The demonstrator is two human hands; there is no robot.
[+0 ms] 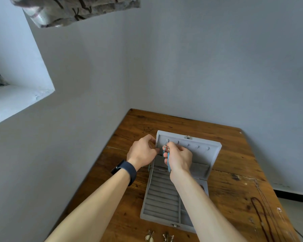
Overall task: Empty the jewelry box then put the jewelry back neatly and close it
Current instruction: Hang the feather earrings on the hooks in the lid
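A grey velvet jewelry box [162,206] lies open on the wooden table [234,172], its lid [199,151] upright with a row of small hooks. My right hand [179,158] pinches a blue tassel earring [168,161] at the leftmost hook of the lid. My left hand [143,151] grips the lid's left edge, fingers curled round it. The ring rolls in the base show no jewelry. Part of the base is hidden under my right forearm.
Several earrings [150,236] lie at the table's front edge. A dark red cord necklace [260,215] and a thin chain lie on the right of the table. Walls stand close behind and to the left. The box's clasp [175,225] faces me.
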